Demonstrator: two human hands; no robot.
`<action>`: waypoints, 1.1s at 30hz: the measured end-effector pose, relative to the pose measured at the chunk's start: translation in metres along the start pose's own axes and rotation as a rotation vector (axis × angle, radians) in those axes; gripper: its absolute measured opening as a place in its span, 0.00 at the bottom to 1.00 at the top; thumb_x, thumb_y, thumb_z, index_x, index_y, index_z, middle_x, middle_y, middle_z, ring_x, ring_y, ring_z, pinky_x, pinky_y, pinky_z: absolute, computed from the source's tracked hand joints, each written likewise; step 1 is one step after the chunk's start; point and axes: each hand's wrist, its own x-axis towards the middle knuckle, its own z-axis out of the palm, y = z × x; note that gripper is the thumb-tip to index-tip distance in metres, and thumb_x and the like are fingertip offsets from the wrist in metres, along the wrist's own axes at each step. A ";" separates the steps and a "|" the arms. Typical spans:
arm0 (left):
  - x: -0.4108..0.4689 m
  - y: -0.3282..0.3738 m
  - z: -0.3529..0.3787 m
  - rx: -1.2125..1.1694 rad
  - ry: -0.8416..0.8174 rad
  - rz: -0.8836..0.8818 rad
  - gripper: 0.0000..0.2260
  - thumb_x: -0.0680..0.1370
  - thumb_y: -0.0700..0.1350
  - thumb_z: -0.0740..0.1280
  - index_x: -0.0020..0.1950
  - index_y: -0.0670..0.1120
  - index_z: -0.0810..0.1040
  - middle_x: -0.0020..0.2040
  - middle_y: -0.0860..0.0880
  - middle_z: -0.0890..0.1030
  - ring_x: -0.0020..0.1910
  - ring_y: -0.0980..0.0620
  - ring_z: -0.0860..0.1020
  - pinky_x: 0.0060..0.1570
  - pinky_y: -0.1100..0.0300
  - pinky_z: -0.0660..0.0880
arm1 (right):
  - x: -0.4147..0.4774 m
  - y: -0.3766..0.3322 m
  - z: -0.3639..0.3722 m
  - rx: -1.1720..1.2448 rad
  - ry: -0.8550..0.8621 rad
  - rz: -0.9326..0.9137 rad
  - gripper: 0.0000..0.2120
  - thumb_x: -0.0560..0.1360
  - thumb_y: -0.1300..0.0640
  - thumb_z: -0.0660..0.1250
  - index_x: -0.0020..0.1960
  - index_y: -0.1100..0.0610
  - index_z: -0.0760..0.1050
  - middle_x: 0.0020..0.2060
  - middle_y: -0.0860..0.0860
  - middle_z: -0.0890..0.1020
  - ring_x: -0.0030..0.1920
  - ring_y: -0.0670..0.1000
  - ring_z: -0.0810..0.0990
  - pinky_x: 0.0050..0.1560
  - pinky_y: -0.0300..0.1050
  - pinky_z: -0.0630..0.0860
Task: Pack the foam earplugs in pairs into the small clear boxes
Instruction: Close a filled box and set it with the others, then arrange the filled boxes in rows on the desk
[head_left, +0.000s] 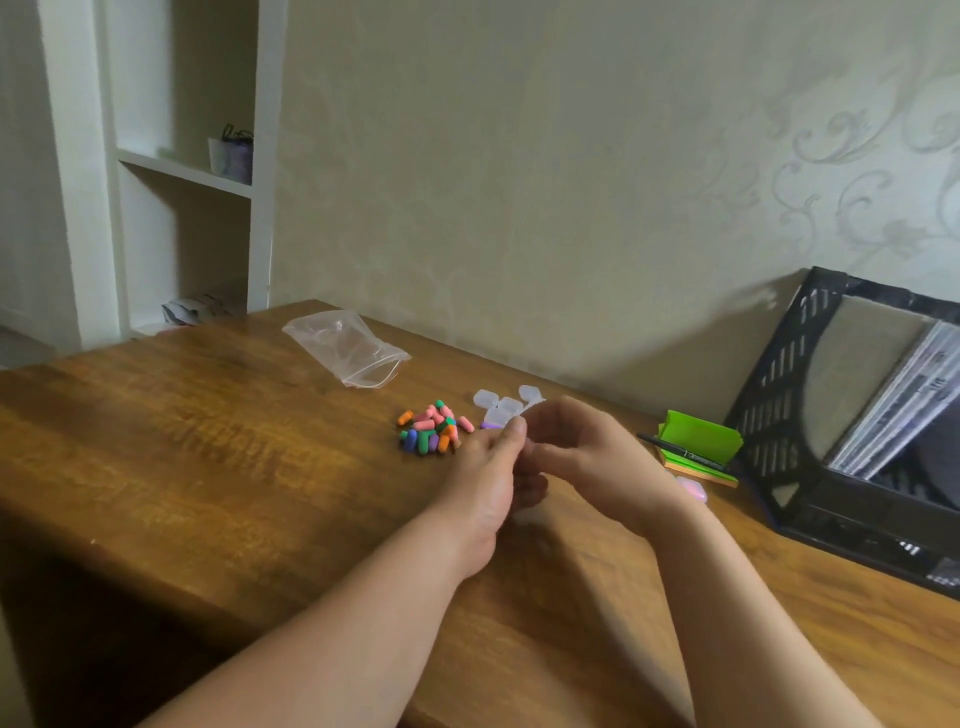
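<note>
A: How far along are we?
B: Early, we judge: earplugs (428, 428) lie piled on the bench (208, 441), left of the clear boxes (501, 405). Left hand (488, 478) and right hand (587, 447) meet nearer, fingers (558, 415) curled; we cannot tell what they hold.

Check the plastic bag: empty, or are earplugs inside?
Looks empty: the bag lies flat and clear, no colour inside; the earplugs sit piled on the table.

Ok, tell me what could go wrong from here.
The left hand works close to the earplugs; a nudge could scatter them. The boxes lie just beyond the right hand and might get knocked. The earplugs are mixed colours, so pairs could mismatch.
</note>
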 end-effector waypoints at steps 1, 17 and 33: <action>-0.001 0.000 0.002 0.020 0.000 0.008 0.14 0.88 0.57 0.62 0.59 0.50 0.83 0.56 0.41 0.86 0.50 0.46 0.86 0.48 0.54 0.83 | 0.000 0.000 -0.005 -0.026 0.013 -0.003 0.10 0.80 0.50 0.76 0.60 0.48 0.83 0.52 0.44 0.88 0.53 0.43 0.87 0.59 0.48 0.82; -0.005 0.003 0.004 0.096 0.005 0.012 0.10 0.89 0.50 0.62 0.64 0.46 0.76 0.51 0.40 0.83 0.46 0.46 0.84 0.54 0.49 0.84 | -0.043 0.093 -0.067 -0.776 0.292 0.348 0.15 0.80 0.41 0.69 0.64 0.43 0.83 0.56 0.49 0.78 0.61 0.56 0.78 0.61 0.53 0.78; 0.002 0.007 0.001 -0.135 0.137 -0.039 0.08 0.87 0.44 0.64 0.59 0.42 0.80 0.44 0.42 0.83 0.43 0.45 0.84 0.50 0.48 0.84 | -0.043 0.089 -0.061 -0.776 0.413 0.337 0.16 0.81 0.42 0.70 0.66 0.45 0.83 0.62 0.50 0.82 0.62 0.56 0.77 0.62 0.54 0.77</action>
